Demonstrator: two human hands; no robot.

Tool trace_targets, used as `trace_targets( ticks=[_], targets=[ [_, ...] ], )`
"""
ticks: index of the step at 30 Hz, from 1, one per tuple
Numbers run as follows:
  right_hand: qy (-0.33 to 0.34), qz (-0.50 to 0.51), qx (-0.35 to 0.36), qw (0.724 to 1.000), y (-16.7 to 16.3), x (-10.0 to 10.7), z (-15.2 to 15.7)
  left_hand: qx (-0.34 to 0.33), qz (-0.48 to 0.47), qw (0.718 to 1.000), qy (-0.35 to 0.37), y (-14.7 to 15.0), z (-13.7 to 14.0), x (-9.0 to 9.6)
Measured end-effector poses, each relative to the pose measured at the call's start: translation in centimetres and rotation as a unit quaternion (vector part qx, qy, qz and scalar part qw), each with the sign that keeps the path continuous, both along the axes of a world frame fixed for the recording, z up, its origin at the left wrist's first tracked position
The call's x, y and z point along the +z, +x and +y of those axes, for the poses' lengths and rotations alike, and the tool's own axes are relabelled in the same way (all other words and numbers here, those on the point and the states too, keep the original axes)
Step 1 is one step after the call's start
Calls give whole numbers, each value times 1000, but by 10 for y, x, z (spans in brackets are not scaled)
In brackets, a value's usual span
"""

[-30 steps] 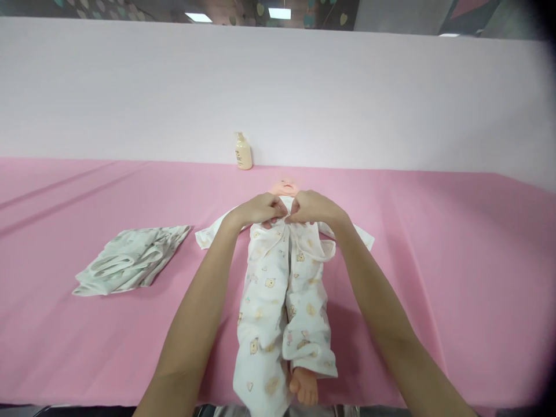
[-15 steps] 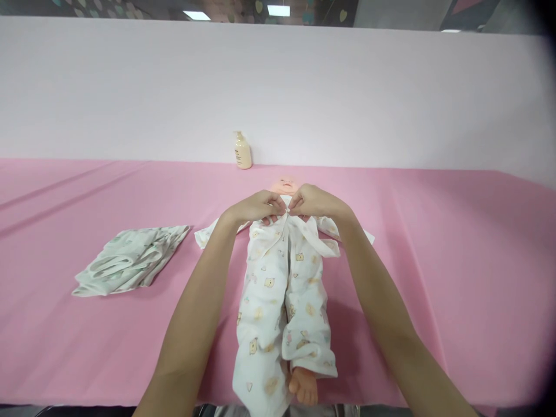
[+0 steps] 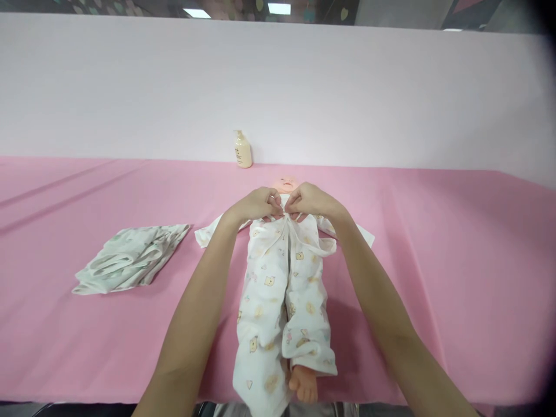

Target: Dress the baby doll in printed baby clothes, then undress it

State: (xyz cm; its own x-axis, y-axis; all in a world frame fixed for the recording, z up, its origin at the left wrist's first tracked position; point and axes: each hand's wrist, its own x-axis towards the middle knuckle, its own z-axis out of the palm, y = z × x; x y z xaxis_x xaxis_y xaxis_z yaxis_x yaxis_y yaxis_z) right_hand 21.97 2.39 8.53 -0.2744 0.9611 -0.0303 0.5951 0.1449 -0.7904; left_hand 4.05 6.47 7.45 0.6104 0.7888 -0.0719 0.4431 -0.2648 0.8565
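Note:
A baby doll (image 3: 286, 185) lies on its back with its head away from me. It wears a white baby romper (image 3: 268, 289) printed with small bears and hearts. At the romper's chest my left hand (image 3: 262, 205) pinches the front cloth with bent fingers. Close beside it, my right hand (image 3: 311, 200) pinches the same front, fingertips almost meeting the left ones. Whatever small fastening lies between the fingertips is too small to make out. A loose flap hangs below my right hand. One bare foot (image 3: 304, 383) sticks out of the right-hand trouser leg; the left-hand leg's cloth covers the other.
Left of the doll lies a folded pale green and white cloth (image 3: 130, 259). A cream pump bottle (image 3: 243, 150) stands at the back against the white wall panel (image 3: 347, 92). Pink cloth (image 3: 434, 260) with creases covers the table, whose front edge is close to me.
Both hands have shifted very slightly at the chest, still pinching the romper. The loose flap on the right has been drawn a little inward.

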Motion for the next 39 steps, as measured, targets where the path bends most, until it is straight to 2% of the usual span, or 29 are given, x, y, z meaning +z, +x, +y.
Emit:
trace_targets(
  ticks=[5,11,18,28,35,39],
  targets=[
    [1,-13,0,1000,-1,0,1,14,23,999,20,2,-3,2],
    [76,-82,-11,994,0,4,-1,28,28,999,24,4,-5,2],
    [24,-5,19,1000,0,4,-3,29,29,999,29,4,-3,1],
    [104,-115,-26,988,-16,0,-5,55,3,998,-12,6,-10,7],
    [78,-109,-43,990,-21,3,-9,74,2,997,0,8,-7,1],
    [74,-71,-13,995,-17,-2,-3,76,1,997,-3,8,-7,1]
  ],
)
